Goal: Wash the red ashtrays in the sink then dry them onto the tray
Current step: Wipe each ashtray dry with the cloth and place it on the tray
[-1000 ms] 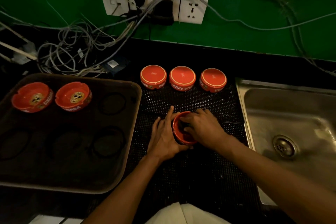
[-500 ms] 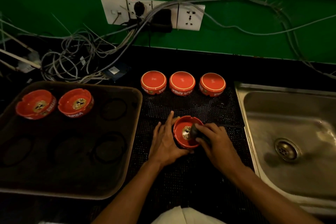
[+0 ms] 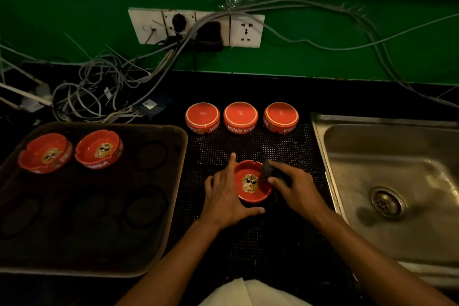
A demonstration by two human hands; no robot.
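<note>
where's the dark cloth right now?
Head view, centre: the dark cloth is in the right hand, at the right rim of the upright red ashtray on the black mat.

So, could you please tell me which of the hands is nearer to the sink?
Right. The right hand holds a dark cloth at the ashtray, on the side facing the sink; the left hand rests on the ashtray's far side.

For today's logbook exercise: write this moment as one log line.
left hand steadies ashtray | right hand holds dark cloth at rim
</note>
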